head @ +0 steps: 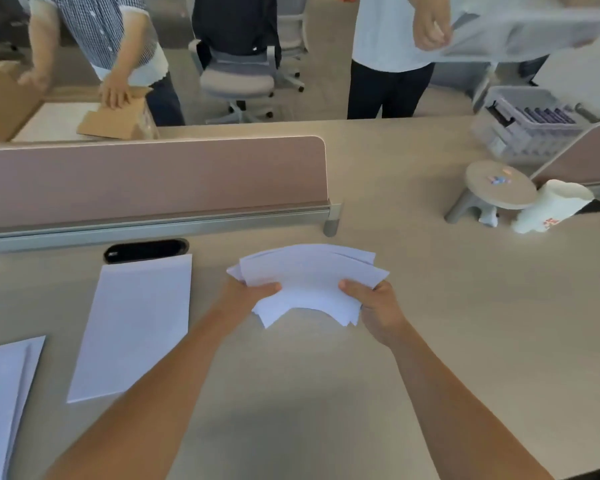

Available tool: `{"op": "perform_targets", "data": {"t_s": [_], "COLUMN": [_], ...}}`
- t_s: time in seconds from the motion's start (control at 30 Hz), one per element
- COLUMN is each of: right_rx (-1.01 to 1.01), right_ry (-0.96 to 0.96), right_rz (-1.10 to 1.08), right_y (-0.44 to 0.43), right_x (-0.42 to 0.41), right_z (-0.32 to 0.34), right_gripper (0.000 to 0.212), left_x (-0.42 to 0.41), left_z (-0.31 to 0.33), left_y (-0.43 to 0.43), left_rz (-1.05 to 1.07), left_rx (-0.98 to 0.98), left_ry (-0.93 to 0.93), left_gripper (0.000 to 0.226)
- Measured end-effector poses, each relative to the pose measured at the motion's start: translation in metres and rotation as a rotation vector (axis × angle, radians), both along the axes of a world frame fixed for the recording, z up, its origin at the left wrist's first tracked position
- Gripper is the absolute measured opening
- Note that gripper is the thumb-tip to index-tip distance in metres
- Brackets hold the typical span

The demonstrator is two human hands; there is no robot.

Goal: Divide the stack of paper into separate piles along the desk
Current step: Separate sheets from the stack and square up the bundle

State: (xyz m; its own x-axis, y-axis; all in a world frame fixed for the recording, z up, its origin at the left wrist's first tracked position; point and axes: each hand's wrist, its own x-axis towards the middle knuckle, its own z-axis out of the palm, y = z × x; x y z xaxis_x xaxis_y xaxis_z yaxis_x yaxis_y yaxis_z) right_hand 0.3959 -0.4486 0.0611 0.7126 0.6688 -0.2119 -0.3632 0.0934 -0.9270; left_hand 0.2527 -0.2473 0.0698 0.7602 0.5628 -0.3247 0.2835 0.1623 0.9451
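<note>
Head view. Your left hand (253, 292) and right hand (374, 306) both grip the fanned stack of white paper sheets (309, 282), one at each short end, thumbs on top and fingers underneath. The stack bows upward in the middle and its sheets are splayed, with staggered corners showing at both ends. It is held above the pale beige laminate worktop (447, 306), roughly at the centre of the near edge; whether its lower edge touches the surface cannot be told.

Left of the stack, a flat white paper pile (136, 327) lies on the worktop, apart from your left forearm. Further left, a second white paper pile (4, 393) lies partly out of frame at the lower left corner. The two piles are apart from each other.

Just behind the first pile, a black oval cable grommet (146, 250) sits in the worktop, in front of a dusty-pink desk divider panel (153, 174).

Far right: a small round beige stool-shaped stand (499, 185) with a tipped white paper cup (551, 206) touching it, and behind them a clear plastic storage bin (523, 126).

Beyond the worktop, two standing persons; one handles a brown cardboard box (118, 119).
</note>
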Motion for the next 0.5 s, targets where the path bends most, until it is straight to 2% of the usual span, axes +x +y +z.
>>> {"op": "perform_targets", "data": {"t_s": [0.13, 0.23, 0.37, 0.5], "right_rx": [-0.039, -0.039, -0.059, -0.104], "right_ry": [-0.012, -0.03, -0.135, -0.09], "right_rz": [-0.047, -0.061, 0.003, 0.046], "right_y": [0.008, 0.016, 0.016, 0.015], "right_x": [0.01, 0.017, 0.034, 0.046], "right_z": [-0.005, -0.001, 0.004, 0.0], "right_gripper": [0.032, 0.025, 0.033, 0.029], "left_x": [0.016, 0.024, 0.019, 0.016], "left_z": [0.007, 0.013, 0.015, 0.008], "left_y": [-0.006, -0.008, 0.007, 0.02], "left_rz": [0.093, 0.136, 0.073, 0.021], "left_rx": [-0.009, -0.025, 0.022, -0.01], "left_ry": [-0.067, -0.122, -0.166, -0.124], "left_gripper": [0.023, 0.019, 0.034, 0.058]}}
